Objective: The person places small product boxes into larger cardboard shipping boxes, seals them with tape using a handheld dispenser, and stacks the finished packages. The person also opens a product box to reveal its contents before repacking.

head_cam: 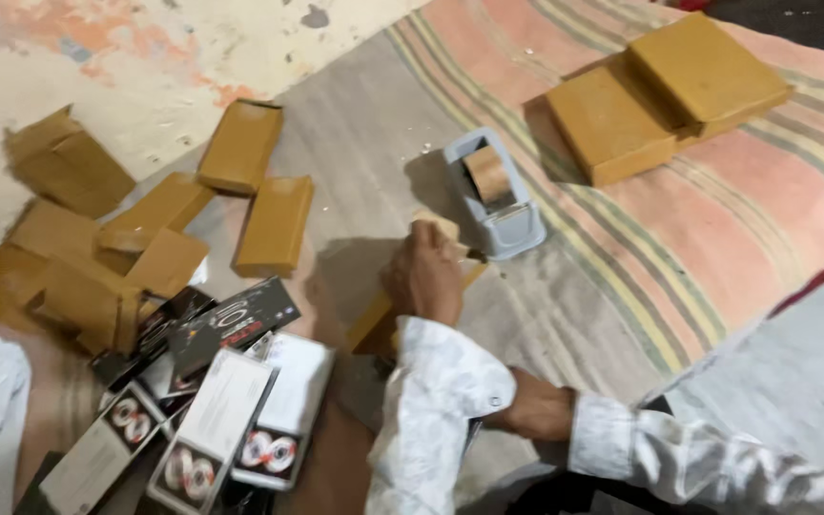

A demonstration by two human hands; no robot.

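Observation:
My left hand [423, 275] reaches forward over a small brown cardboard box [371, 329] that stands tilted on the striped mat, and its fingers are closed on the box's top end. A grey tape dispenser [500, 202] with a brown tape roll sits just beyond the fingers, almost touching them. My right hand [525, 412] crosses in from the right and is tucked behind my left sleeve. Only its wrist shows, so its fingers are hidden.
Several closed brown boxes [257, 191] lie scattered at left, some on the bare floor. Black and white printed cartons [226, 410] are heaped at lower left. Two larger flat brown boxes [665, 91] are stacked at upper right on the striped mat [717, 238].

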